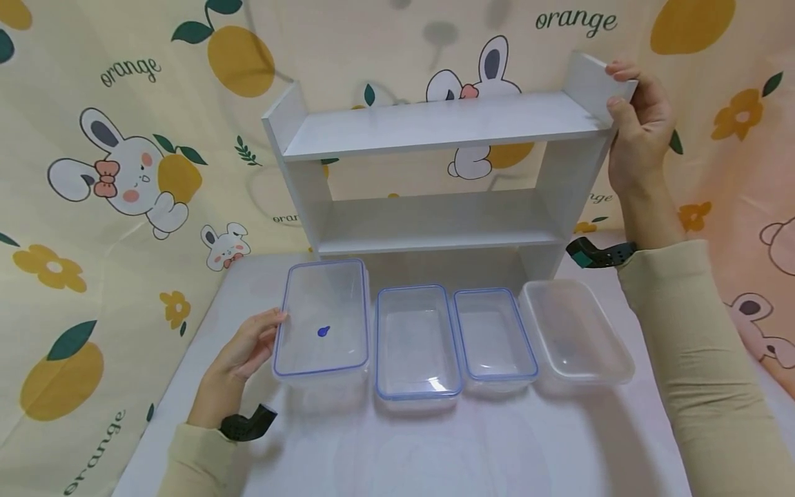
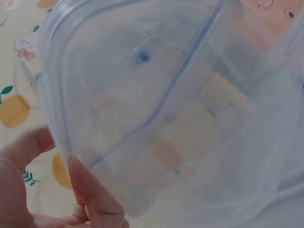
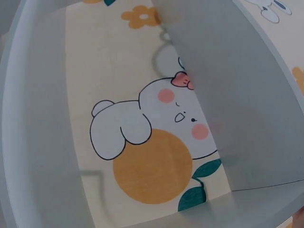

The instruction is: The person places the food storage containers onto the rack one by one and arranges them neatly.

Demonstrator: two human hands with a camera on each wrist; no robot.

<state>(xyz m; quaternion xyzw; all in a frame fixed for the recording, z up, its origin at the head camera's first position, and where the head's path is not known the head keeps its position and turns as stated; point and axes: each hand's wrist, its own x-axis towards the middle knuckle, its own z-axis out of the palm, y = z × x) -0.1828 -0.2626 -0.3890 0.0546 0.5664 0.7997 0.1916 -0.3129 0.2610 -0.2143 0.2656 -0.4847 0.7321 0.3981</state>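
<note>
My left hand [image 1: 251, 344] pinches the large box [image 1: 329, 297] at the row's left end; my right hand [image 1: 644, 131] grips the white shelf [image 1: 435, 222], far right. Two smaller boxes [image 1: 417, 345] and a frosted tub [image 1: 577, 335] block its near side on the counter [image 1: 472, 455].

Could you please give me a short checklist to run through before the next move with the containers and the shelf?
1. Left hand on leftmost container: ok, pinching its left edge.
2. Right hand on shelf: ok, gripping its right side panel near the top.
3. Leftmost container resting fully on table: cannot tell.
4. Shelf seated on table: cannot tell, containers hide part of its foot.
5. Containers matching: not ok, rightmost container shows no blue edging.
</note>
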